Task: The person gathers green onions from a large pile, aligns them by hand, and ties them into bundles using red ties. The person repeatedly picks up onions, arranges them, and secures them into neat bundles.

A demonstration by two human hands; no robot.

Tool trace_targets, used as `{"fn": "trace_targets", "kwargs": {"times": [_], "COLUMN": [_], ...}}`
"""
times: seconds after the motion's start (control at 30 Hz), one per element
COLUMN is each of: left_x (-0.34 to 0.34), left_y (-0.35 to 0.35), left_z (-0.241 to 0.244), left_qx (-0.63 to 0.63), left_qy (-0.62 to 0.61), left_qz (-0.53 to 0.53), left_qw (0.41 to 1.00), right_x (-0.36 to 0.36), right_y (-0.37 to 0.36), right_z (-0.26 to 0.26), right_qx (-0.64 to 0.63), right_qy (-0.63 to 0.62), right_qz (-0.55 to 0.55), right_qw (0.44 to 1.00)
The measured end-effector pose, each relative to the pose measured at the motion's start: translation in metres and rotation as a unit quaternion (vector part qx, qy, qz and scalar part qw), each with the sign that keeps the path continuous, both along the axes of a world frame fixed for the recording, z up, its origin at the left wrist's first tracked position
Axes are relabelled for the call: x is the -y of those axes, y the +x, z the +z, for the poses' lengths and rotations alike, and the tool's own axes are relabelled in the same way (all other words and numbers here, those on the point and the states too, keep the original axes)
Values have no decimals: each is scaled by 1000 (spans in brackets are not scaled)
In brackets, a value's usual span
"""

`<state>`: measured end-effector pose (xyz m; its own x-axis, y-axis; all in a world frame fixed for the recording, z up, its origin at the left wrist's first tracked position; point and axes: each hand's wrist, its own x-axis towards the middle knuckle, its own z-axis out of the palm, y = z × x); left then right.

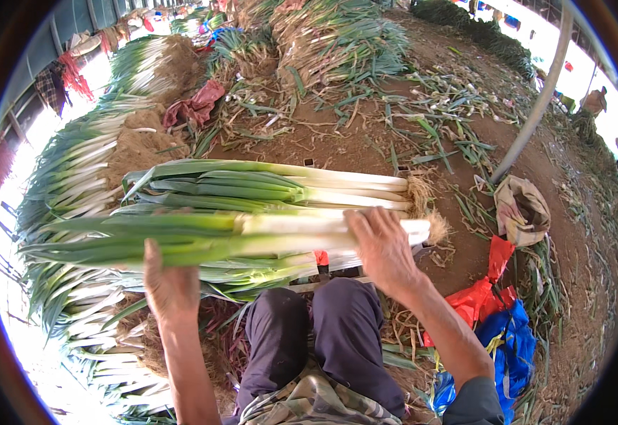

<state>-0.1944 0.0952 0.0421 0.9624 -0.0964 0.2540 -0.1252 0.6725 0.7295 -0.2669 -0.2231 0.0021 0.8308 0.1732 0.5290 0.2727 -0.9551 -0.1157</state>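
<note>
A few leeks or large green onions [224, 244] lie across both my hands, a little blurred, with white stems and roots to the right and green leaves to the left. My left hand [173, 281] grips the leafy part, thumb on the near side. My right hand [380, 247] closes over the white stems near the roots. Just beyond and beneath them lies a pile of similar leeks [277, 186], roots also to the right, on a low support that is mostly hidden. A small red piece [321, 258] shows on the support's near side, before my knees.
Long rows of stacked leeks [85, 159] run along the left. More bundles [335, 42] stand at the back. A slanted metal pole [537, 106], a beige cloth bag [521, 212] and red [473, 297] and blue plastic [516, 340] are at the right. Leaf scraps litter the soil.
</note>
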Motion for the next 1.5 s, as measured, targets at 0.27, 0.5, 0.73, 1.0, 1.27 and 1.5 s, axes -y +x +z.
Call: {"fn": "trace_targets", "kwargs": {"times": [0.27, 0.5, 0.73, 1.0, 1.27, 1.5], "left_x": [47, 100, 99, 99, 99, 129], "left_y": [-32, 38, 57, 59, 60, 96], "left_z": [-60, -67, -87, -88, -82, -10], "left_qx": [38, 385, 405, 383, 378, 427], "left_qy": [559, 714, 723, 718, 696, 712], "left_qz": [12, 126, 92, 59, 75, 152], "left_qw": [828, 572, 552, 578, 605, 536], "right_x": [30, 42, 49, 45, 42, 52], "right_y": [54, 63, 78, 87, 82, 122], "right_z": [-121, -123, -130, -122, -119, -80], "right_qx": [-46, -71, -71, -34, -13, 33], "right_qy": [103, 236, 277, 285, 286, 306], "right_qz": [-56, -86, -75, -39, -20, -23], "right_qw": [992, 965, 955, 957, 958, 951]}}
